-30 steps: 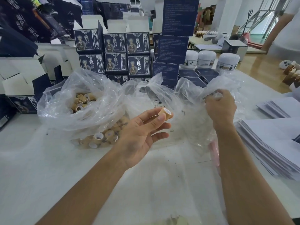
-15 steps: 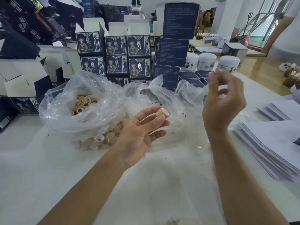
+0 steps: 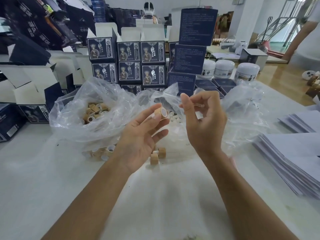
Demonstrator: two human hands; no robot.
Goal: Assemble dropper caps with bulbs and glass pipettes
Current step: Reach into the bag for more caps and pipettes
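Bamboo-coloured and short, the dropper cap (image 3: 160,113) sits at the middle of the frame, pinched between the thumb and fingertips of your left hand (image 3: 142,135). It is a squat cylinder with a pale tan, wood-like wall and a white lining that shows as a disc in its open end. Its axis lies roughly level and slightly tilted, with the white open end facing the right of the frame, toward your other hand. Your left palm is turned up beneath it and the lower fingers are relaxed and spread.

Your right hand (image 3: 204,122) is raised just right of the cap, fingers curled, its grip closed on a thin clear glass pipette (image 3: 199,106) held between thumb and fingers. Only a short stretch of the glass shows by the fingertips, lying about level with its near end toward the cap; the rest is hidden or too transparent to follow. Cap and pipette are close but apart.

Below your hands, two loose caps (image 3: 158,154) lie on the white counter (image 3: 52,187). At centre left, a clear plastic bag (image 3: 90,118) holds many more caps. Behind your hands, another clear bag holds small white bulbs (image 3: 173,117). Stacked dark blue boxes (image 3: 129,63) fill the upper middle, and a pile of white sheets (image 3: 292,160) lies at the right edge.
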